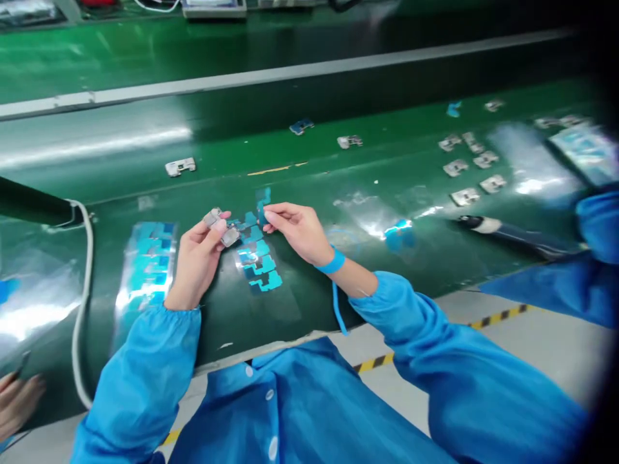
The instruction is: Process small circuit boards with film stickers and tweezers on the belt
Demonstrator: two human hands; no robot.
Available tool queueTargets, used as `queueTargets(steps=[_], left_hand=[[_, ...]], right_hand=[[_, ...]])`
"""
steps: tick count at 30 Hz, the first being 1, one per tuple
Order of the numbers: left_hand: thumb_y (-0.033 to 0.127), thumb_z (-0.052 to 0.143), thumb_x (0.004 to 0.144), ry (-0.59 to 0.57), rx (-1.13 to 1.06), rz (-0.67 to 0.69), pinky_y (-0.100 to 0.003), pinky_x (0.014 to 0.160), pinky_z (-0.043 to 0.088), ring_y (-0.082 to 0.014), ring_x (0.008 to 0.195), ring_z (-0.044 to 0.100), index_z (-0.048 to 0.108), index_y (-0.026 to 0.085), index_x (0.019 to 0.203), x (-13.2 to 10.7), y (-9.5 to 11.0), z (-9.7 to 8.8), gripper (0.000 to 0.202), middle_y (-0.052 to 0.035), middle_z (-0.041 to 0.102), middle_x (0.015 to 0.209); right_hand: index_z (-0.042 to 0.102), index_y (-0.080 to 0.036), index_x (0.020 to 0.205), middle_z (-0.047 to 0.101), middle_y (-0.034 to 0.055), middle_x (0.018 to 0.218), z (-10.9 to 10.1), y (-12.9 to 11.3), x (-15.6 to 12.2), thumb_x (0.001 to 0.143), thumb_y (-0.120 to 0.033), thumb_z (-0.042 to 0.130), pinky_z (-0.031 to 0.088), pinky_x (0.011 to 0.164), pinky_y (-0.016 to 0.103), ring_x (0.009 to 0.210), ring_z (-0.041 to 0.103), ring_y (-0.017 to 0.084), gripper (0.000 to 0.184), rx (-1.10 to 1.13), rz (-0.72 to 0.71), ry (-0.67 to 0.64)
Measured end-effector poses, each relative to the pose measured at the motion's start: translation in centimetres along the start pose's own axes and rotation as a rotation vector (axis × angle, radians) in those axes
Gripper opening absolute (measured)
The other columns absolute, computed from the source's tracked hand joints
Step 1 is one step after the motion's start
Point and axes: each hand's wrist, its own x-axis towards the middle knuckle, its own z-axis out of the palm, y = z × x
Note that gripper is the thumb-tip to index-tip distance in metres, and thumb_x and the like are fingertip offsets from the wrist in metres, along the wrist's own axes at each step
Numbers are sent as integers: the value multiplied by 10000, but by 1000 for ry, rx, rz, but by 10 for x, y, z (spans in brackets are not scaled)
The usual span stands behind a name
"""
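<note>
My left hand (196,264) pinches a small silver metal part (221,228) between thumb and fingers, with a blue-backed piece close by. My right hand (297,231) holds a small strip of blue film (262,211) by its edge, just above a clear backing sheet of blue film pieces (256,261) lying on the green conveyor belt (309,187). A second sheet of blue pieces (147,264) lies left of my left hand. Several silver metal parts, such as one (180,167), lie scattered farther along the belt.
A co-worker's hand (17,403) shows at the lower left, and a co-worker's blue sleeve (599,225) at the right. A black-and-white handled tool (486,224) lies on the belt. A grey cable (84,303) runs along the left. A metal rail (242,80) crosses behind the belt.
</note>
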Motion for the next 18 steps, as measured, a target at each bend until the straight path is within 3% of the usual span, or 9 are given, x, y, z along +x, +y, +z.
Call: queueTargets(steps=[3, 6, 8, 12, 18], left_hand=[[463, 958, 873, -63, -17, 10, -212, 764, 577, -99, 798, 684, 839, 153, 1013, -2, -1, 0, 360, -49, 781, 973], [491, 873, 964, -172, 52, 30, -292, 866, 639, -156, 886, 769, 775, 184, 1084, -6, -5, 4, 345, -66, 803, 1065], [516, 870, 964, -226, 97, 50, -273, 794, 622, -137, 803, 745, 732, 198, 1146, -10, -9, 7, 392, -42, 783, 1007], [548, 938, 887, -271, 224, 115, -229, 651, 518, -87, 663, 626, 648, 182, 987, -11, -15, 10, 477, 14, 688, 842], [575, 908, 911, -191, 275, 235, -266, 690, 504, -100, 691, 613, 613, 181, 944, -9, -13, 5, 493, 20, 652, 817]], right_hand=[[870, -205, 1037, 814, 15, 858, 2, -6, -5, 874, -508, 948, 649, 769, 297, 762, 781, 144, 352, -17, -13, -37], [864, -193, 1065, 789, 3, 823, 6, -13, -10, 855, -445, 969, 637, 720, 272, 710, 756, 126, 345, -89, -3, -90], [837, -189, 1078, 780, -8, 802, 10, -16, -14, 786, -397, 1017, 641, 700, 259, 685, 749, 124, 402, -93, 34, -103], [789, -191, 994, 774, -8, 801, 16, -17, -20, 687, -329, 1062, 655, 689, 240, 677, 744, 126, 434, -160, 50, -60], [789, -187, 930, 787, 48, 823, 16, -15, -22, 775, -404, 985, 653, 722, 258, 695, 765, 149, 331, -349, -47, 6]])
